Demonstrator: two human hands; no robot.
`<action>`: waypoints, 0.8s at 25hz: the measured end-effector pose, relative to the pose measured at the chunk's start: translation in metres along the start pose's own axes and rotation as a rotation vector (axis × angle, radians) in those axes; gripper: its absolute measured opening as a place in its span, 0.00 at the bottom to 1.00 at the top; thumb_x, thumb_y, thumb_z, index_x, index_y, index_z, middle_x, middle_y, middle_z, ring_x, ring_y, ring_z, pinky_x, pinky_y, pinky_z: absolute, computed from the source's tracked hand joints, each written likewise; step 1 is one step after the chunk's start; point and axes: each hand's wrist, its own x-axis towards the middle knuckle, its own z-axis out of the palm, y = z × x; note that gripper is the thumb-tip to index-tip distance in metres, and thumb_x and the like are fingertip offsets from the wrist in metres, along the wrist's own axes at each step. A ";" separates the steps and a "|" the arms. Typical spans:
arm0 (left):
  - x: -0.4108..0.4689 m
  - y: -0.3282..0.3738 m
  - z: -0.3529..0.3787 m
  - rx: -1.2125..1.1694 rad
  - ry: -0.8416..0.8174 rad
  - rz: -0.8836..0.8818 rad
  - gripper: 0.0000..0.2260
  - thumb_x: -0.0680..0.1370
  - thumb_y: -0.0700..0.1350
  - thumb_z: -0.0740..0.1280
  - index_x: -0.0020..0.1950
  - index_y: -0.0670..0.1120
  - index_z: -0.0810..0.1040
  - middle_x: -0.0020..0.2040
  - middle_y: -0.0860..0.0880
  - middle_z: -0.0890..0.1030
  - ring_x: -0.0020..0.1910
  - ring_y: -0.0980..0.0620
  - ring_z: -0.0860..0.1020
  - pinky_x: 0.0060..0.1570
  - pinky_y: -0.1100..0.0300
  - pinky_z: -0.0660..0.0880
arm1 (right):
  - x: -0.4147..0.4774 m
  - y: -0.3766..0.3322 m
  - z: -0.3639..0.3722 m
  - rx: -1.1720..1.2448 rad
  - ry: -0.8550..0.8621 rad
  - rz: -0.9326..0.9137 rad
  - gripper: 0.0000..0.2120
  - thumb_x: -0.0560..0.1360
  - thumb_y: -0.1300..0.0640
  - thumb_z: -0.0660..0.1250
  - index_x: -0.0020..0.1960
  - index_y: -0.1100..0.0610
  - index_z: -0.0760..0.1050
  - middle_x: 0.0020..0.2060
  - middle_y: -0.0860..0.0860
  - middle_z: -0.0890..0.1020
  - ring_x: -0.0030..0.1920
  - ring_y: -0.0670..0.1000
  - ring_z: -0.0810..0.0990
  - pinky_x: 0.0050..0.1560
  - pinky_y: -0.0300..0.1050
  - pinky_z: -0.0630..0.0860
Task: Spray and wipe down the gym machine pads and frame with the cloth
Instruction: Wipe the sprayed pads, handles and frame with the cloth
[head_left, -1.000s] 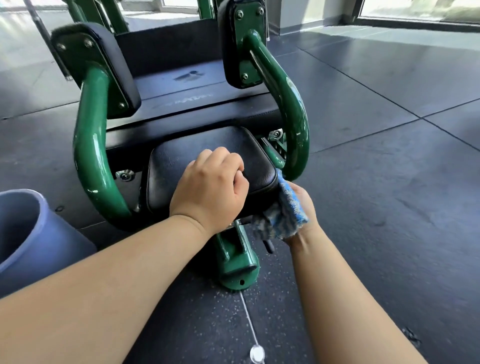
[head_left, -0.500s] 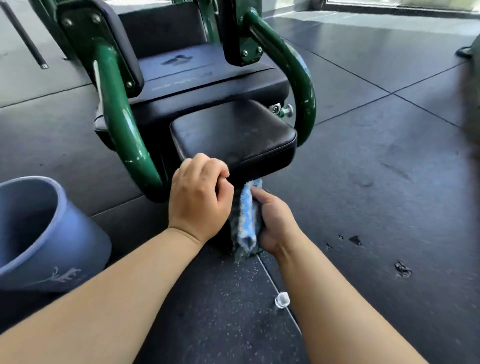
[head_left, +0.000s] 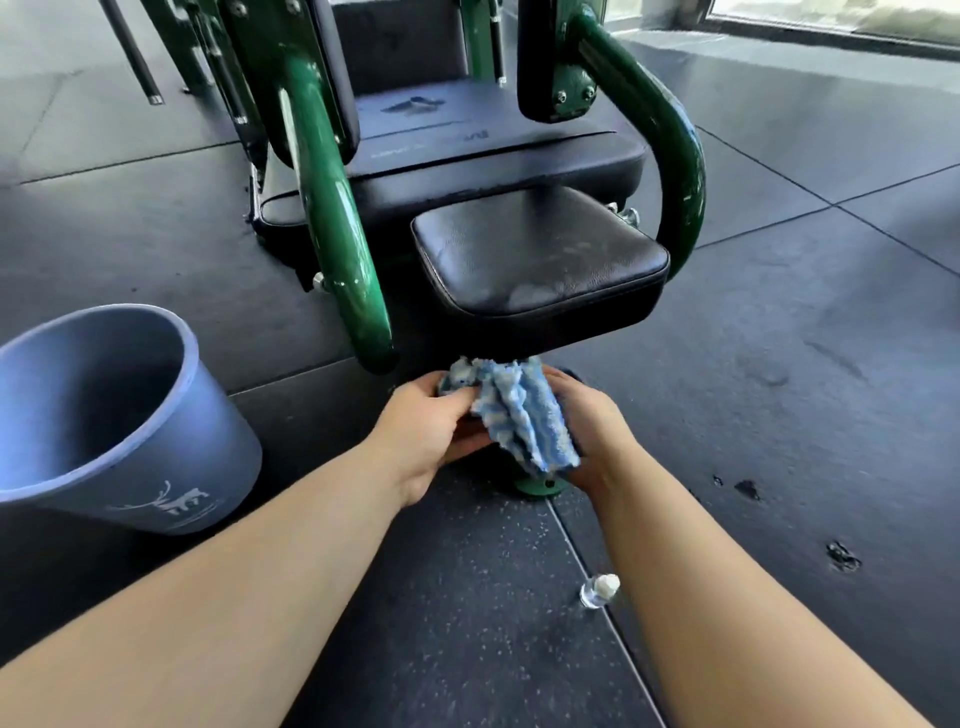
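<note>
Both hands, left hand (head_left: 431, 421) and right hand (head_left: 592, 431), grip the soft, limp cloth (head_left: 511, 415) below the seat pad (head_left: 535, 254), fingers curled; best held bunched.

Daylight comes from a window (head_left: 857, 13) at the upper right of the frame, blown out pale. It lays bright streaks along the green tubes (head_left: 332, 218) and a dull sheen on the black pad (head_left: 540, 260) (deep shadow beneath it). Focus is fair at centre; the wide lens bows the edges, swelling the bucket (head_left: 197, 457) at left.
</note>
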 end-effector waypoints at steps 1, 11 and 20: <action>0.004 0.003 0.002 -0.112 0.053 -0.001 0.09 0.80 0.37 0.60 0.49 0.49 0.76 0.44 0.48 0.82 0.37 0.53 0.81 0.34 0.58 0.79 | 0.000 0.001 -0.005 0.033 0.030 0.022 0.07 0.79 0.60 0.61 0.50 0.59 0.78 0.41 0.55 0.83 0.37 0.51 0.82 0.35 0.40 0.79; 0.015 -0.053 0.015 -0.026 -0.057 -0.143 0.14 0.82 0.38 0.56 0.54 0.56 0.74 0.45 0.51 0.82 0.42 0.51 0.80 0.39 0.56 0.77 | -0.020 0.078 -0.121 -0.891 0.248 0.244 0.23 0.69 0.64 0.70 0.62 0.52 0.75 0.41 0.51 0.82 0.40 0.48 0.77 0.38 0.39 0.73; 0.000 -0.063 0.016 0.697 0.112 0.299 0.04 0.75 0.45 0.61 0.43 0.50 0.75 0.37 0.50 0.78 0.37 0.50 0.72 0.37 0.58 0.68 | -0.008 0.077 -0.138 -1.342 0.192 0.289 0.08 0.63 0.64 0.69 0.43 0.60 0.81 0.36 0.56 0.82 0.40 0.55 0.83 0.47 0.51 0.82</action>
